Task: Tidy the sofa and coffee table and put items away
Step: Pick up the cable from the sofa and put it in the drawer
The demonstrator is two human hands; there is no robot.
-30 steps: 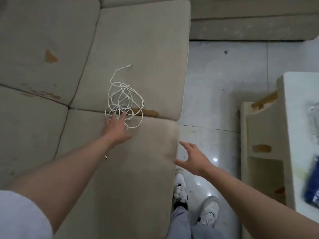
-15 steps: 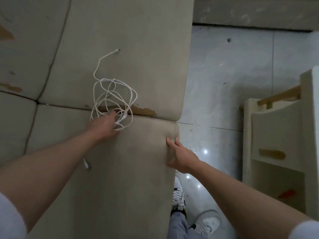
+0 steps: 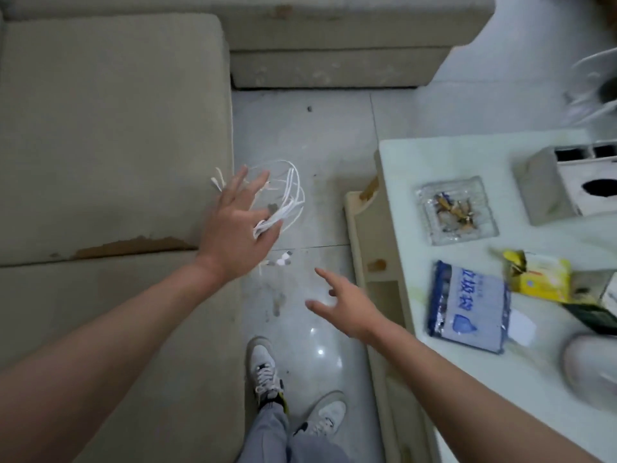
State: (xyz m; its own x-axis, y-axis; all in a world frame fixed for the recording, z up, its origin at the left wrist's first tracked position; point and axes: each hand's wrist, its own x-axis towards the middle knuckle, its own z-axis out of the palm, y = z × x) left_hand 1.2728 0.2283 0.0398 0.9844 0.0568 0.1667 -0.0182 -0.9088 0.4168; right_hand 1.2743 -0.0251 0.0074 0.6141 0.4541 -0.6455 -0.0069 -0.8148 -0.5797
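Observation:
A tangled white cable (image 3: 287, 195) hangs from my left hand (image 3: 238, 228), which pinches a bundle of its strands between thumb and palm while the other fingers spread. Hand and cable are off the beige sofa (image 3: 110, 128), just past its right edge and above the floor. My right hand (image 3: 347, 305) hovers over the floor between sofa and coffee table (image 3: 467, 362), fingers apart, holding nothing. The cable's loops are blurred by motion.
On the pale coffee table lie a clear ashtray (image 3: 455, 210), a blue packet (image 3: 467, 305), a yellow packet (image 3: 541, 275) and a grey tissue box (image 3: 561, 185). Another sofa section (image 3: 334, 45) runs along the back. My two shoes (image 3: 287, 389) stand on the tiled floor (image 3: 314, 135).
My left hand has lifted the cable off the sofa seat and swung it right, past the sofa edge. My right hand has left the cushion's edge. The view has turned toward the coffee table.

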